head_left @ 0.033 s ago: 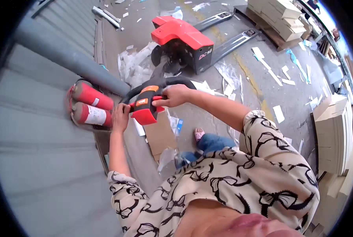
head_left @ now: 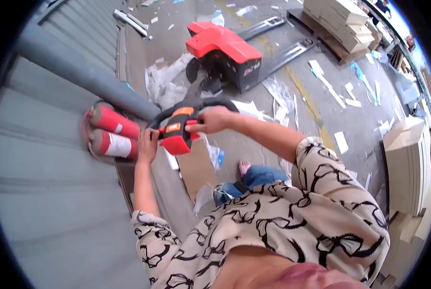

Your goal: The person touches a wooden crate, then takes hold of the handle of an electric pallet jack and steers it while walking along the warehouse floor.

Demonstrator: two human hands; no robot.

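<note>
The left grip (head_left: 148, 144) and right grip (head_left: 214, 120) are closed around the control handle (head_left: 174, 126); this hold looks complete. The red pallet truck (head_left: 229, 44) has its forks (head_left: 290, 56) apart from the loaded pallet (head_left: 319, 36).

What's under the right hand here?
The right hand covers one side of the pallet-truck control handle; red plastic shows beside it. Whatever lies beneath the palm cannot be seen.
</note>
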